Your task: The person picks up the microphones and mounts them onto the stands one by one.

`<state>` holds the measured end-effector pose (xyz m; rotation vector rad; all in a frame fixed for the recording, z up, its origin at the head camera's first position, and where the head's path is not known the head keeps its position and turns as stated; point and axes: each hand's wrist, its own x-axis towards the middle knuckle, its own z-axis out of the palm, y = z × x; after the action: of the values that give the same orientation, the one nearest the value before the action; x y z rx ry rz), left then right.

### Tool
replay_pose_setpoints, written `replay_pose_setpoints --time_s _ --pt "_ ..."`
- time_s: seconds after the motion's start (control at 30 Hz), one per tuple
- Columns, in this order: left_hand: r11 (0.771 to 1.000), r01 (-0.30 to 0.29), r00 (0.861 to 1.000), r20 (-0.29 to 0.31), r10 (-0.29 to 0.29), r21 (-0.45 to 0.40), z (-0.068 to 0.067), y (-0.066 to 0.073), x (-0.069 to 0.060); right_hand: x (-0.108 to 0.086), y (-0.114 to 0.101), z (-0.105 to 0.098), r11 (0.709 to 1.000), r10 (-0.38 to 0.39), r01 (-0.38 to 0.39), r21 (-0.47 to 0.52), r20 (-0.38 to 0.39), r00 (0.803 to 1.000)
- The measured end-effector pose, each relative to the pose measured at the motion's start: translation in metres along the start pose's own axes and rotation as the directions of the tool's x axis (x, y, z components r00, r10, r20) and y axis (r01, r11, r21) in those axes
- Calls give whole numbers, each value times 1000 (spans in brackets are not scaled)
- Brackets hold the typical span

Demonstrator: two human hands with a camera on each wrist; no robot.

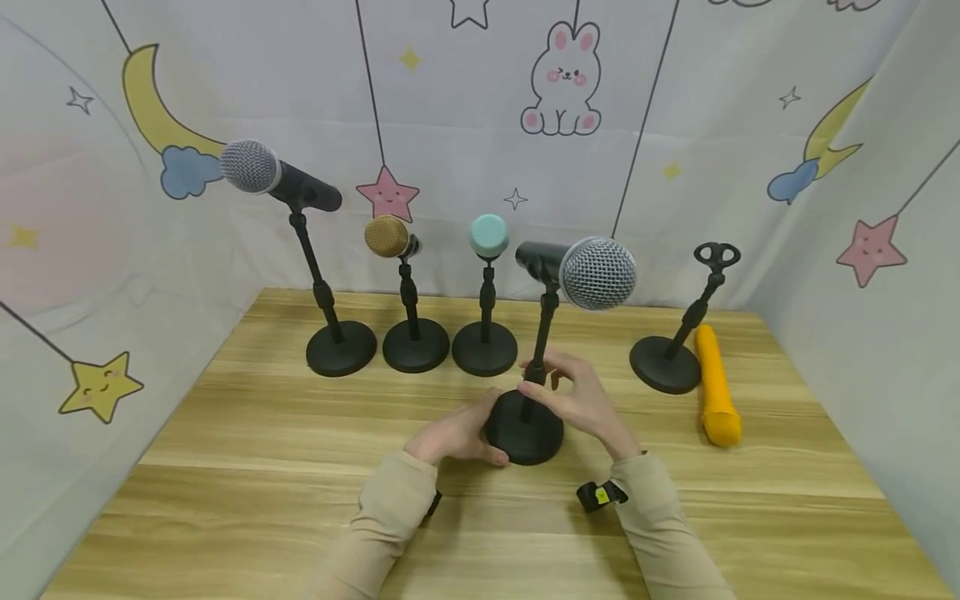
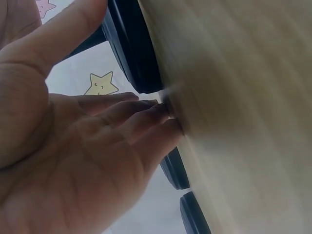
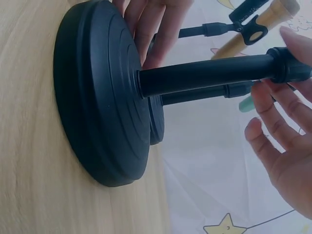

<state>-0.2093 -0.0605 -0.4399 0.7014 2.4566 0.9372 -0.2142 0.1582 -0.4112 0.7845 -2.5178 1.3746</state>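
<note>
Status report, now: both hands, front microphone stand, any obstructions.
Left hand low beside front stand; right hand pinching it higher. Stand upright, microphone mounted. Nothing visible blocking either hand.

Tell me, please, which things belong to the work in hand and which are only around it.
Seemingly in the work:
near stand, gripped by right hand
its silver-headed microphone

Seemingly just around:
orange microphone
empty stand
three rear stands with microphones

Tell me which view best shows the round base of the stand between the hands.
The right wrist view: the round base is large and close, with its side and ringed top visible. The head view shows it smaller, from above, partly hidden; the left wrist view catches only part of its side.
</note>
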Motion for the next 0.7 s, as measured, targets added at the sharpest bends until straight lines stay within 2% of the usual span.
replay_pose_setpoints --time_s 0.23,0.4,0.53,0.7 --pt "999 45 999 10 -44 -27 -2 -2 0 0 2 1 997 -71 72 28 -54 996" --pt "999 20 1000 12 -19 -41 -3 -3 1 1 1 0 995 -102 102 3 -82 991" --pt "998 6 1000 16 -5 -55 -3 -3 2 1 1 -2 996 -86 85 -14 -104 991" --pt "997 40 999 25 -39 -72 -3 -3 2 2 2 -5 998 -54 51 -21 -122 991"
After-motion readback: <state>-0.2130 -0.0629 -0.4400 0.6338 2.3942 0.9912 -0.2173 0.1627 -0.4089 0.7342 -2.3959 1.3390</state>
